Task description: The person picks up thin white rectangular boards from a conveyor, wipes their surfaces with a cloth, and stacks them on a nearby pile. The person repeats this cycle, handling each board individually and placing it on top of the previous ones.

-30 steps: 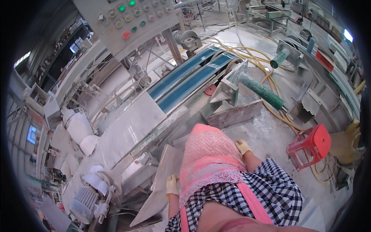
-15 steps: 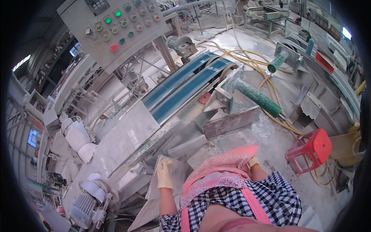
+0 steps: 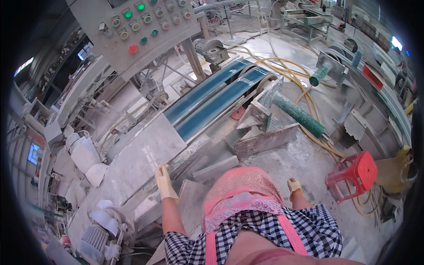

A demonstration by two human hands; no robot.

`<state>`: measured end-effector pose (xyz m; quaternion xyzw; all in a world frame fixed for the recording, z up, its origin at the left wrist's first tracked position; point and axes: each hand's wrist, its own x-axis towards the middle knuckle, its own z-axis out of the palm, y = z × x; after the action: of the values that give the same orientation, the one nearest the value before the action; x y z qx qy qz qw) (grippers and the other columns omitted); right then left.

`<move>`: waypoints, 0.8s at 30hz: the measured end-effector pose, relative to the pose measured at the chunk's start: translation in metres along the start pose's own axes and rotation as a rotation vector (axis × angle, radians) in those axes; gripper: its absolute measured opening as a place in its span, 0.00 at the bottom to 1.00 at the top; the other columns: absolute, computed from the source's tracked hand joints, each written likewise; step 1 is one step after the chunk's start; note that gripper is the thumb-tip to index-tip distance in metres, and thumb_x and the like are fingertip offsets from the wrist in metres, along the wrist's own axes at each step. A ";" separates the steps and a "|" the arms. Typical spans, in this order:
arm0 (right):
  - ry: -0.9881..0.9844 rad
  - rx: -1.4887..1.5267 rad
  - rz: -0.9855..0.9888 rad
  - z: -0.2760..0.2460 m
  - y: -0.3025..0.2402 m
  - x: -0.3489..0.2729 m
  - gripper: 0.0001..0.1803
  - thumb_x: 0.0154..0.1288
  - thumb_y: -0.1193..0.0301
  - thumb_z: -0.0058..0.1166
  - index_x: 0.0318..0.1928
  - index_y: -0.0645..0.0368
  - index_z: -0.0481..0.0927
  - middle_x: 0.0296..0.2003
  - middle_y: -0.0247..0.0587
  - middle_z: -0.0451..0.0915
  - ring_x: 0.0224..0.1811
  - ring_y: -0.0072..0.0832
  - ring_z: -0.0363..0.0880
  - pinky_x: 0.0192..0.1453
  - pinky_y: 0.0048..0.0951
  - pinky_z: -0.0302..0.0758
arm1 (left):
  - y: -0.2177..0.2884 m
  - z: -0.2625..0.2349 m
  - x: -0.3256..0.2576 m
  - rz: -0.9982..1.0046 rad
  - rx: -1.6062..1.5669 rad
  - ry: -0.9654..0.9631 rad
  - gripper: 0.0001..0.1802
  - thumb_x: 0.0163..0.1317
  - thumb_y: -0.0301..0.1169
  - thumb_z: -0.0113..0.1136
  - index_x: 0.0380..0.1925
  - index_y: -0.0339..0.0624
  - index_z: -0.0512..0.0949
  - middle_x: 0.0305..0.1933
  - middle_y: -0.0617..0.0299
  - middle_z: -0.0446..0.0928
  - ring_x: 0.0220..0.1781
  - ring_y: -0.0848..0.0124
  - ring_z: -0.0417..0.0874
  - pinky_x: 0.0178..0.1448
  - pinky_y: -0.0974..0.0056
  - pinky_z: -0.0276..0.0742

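My left hand [image 3: 164, 182], in a cream glove, reaches to the near edge of a pale grey stone slab [image 3: 148, 152] that lies flat before the belts. Its fingertips are at the slab's edge, slightly bent; whether they press on it is hard to tell. My right hand [image 3: 293, 185], also gloved, hangs beside the pink apron [image 3: 243, 187] with its fingers curled and nothing visible in them. Two blue conveyor belts [image 3: 221, 104] run from the slab toward the far right.
A control panel [image 3: 145, 33] with lit green buttons and a red one stands at far left. Green rollers [image 3: 298, 115], yellow hoses [image 3: 304, 73] and a red plastic stool [image 3: 353, 174] are to the right. A motor [image 3: 93, 240] sits at near left; stone offcuts [image 3: 216, 168] lie ahead of me.
My left hand has moved forward and left, from beside the apron to the slab's edge. My right hand has let go of the apron's edge, which now hangs down.
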<state>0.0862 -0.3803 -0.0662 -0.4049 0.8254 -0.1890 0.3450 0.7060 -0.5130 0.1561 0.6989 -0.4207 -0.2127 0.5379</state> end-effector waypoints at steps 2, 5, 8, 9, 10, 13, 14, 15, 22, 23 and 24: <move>0.056 -0.003 0.014 -0.004 -0.008 0.004 0.21 0.62 0.59 0.49 0.46 0.59 0.86 0.44 0.60 0.84 0.49 0.55 0.82 0.53 0.47 0.77 | -0.020 -0.009 0.031 0.140 0.287 0.115 0.19 0.70 0.39 0.59 0.52 0.35 0.80 0.47 0.50 0.84 0.51 0.62 0.83 0.62 0.59 0.74; 0.146 0.138 0.042 -0.018 -0.041 0.009 0.22 0.64 0.58 0.48 0.47 0.60 0.84 0.42 0.53 0.86 0.45 0.49 0.83 0.50 0.47 0.76 | -0.041 -0.027 0.060 0.178 0.571 0.201 0.24 0.65 0.40 0.61 0.55 0.35 0.79 0.52 0.44 0.82 0.57 0.53 0.81 0.66 0.51 0.71; 0.203 0.546 0.058 -0.045 -0.111 0.008 0.22 0.68 0.56 0.46 0.50 0.60 0.80 0.39 0.44 0.84 0.42 0.39 0.80 0.51 0.41 0.73 | -0.049 -0.042 0.077 0.384 0.751 0.232 0.25 0.64 0.39 0.61 0.57 0.36 0.79 0.58 0.41 0.79 0.64 0.47 0.76 0.70 0.47 0.68; 0.236 0.703 0.049 -0.053 -0.141 0.006 0.21 0.70 0.56 0.45 0.51 0.59 0.79 0.37 0.41 0.83 0.41 0.35 0.78 0.52 0.38 0.72 | -0.051 -0.046 0.081 0.333 0.808 0.221 0.26 0.66 0.40 0.58 0.59 0.35 0.78 0.61 0.42 0.77 0.70 0.47 0.71 0.74 0.48 0.64; 0.282 0.803 0.003 -0.063 -0.172 0.001 0.19 0.72 0.57 0.46 0.49 0.58 0.79 0.38 0.40 0.83 0.41 0.33 0.79 0.53 0.37 0.73 | -0.052 -0.050 0.086 0.313 0.826 0.210 0.26 0.67 0.41 0.57 0.59 0.35 0.77 0.62 0.42 0.77 0.70 0.46 0.70 0.75 0.48 0.63; 0.322 1.068 -0.230 -0.085 -0.272 -0.001 0.18 0.76 0.56 0.49 0.49 0.57 0.80 0.35 0.35 0.81 0.36 0.24 0.77 0.48 0.31 0.74 | -0.055 -0.056 0.100 0.265 0.946 0.174 0.27 0.71 0.43 0.51 0.60 0.33 0.77 0.66 0.42 0.75 0.73 0.47 0.68 0.78 0.50 0.58; 0.274 1.010 -0.253 -0.092 -0.302 0.001 0.18 0.76 0.55 0.49 0.50 0.56 0.81 0.32 0.34 0.81 0.33 0.21 0.76 0.43 0.26 0.72 | -0.057 -0.055 0.104 0.232 0.971 0.146 0.28 0.71 0.43 0.51 0.60 0.33 0.77 0.66 0.42 0.75 0.73 0.48 0.68 0.78 0.50 0.57; 0.229 0.933 -0.281 -0.098 -0.331 0.002 0.19 0.76 0.54 0.50 0.50 0.56 0.81 0.29 0.33 0.81 0.30 0.17 0.75 0.38 0.22 0.71 | -0.059 -0.052 0.107 0.201 0.995 0.140 0.28 0.71 0.44 0.51 0.60 0.32 0.77 0.66 0.42 0.74 0.73 0.49 0.68 0.79 0.51 0.56; -0.340 0.540 -0.527 -0.026 -0.513 0.013 0.22 0.78 0.54 0.48 0.53 0.59 0.82 0.22 0.34 0.81 0.23 0.15 0.74 0.30 0.16 0.69 | -0.064 -0.042 0.110 0.222 0.917 0.143 0.28 0.68 0.44 0.54 0.59 0.31 0.77 0.68 0.45 0.73 0.75 0.52 0.66 0.82 0.48 0.48; -0.414 0.507 -0.520 0.000 -0.531 0.012 0.22 0.77 0.55 0.51 0.53 0.61 0.81 0.25 0.37 0.83 0.25 0.17 0.78 0.32 0.19 0.73 | -0.061 -0.043 0.109 0.214 0.938 0.172 0.29 0.68 0.44 0.54 0.59 0.32 0.77 0.69 0.45 0.72 0.75 0.52 0.66 0.82 0.48 0.48; -0.479 0.495 -0.567 0.027 -0.550 0.001 0.22 0.75 0.57 0.53 0.54 0.63 0.80 0.28 0.40 0.85 0.27 0.19 0.81 0.34 0.21 0.77 | -0.055 -0.051 0.109 0.203 0.957 0.177 0.29 0.68 0.44 0.54 0.60 0.32 0.76 0.69 0.46 0.72 0.75 0.52 0.65 0.82 0.48 0.48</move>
<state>0.4015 -0.7123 0.2403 -0.5527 0.5087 -0.3690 0.5474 0.8246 -0.5694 0.1384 0.8382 -0.4900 0.1179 0.2083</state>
